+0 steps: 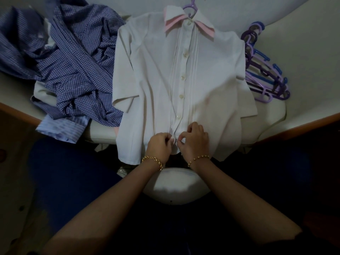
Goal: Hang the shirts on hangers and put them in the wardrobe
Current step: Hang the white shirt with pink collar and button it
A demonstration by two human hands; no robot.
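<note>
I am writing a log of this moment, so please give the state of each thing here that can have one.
white shirt: lies flat, front up, upper buttons closed, on a hanger.
purple hanger: inside the white shirt, hook out above the collar.
left hand: pinches the placket near the hem.
right hand: pinches the placket near the hem.
blue checked shirts: crumpled in a pile, no hanger visible.
spare hangers: stacked beside the white shirt.

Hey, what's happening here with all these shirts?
A person seems to be buttoning the white shirt, which lies flat with a purple hanger in its collar. The left hand and right hand pinch the front near the bottom hem. Blue checked shirts lie heaped to the left; spare hangers are stacked to the right.
</note>
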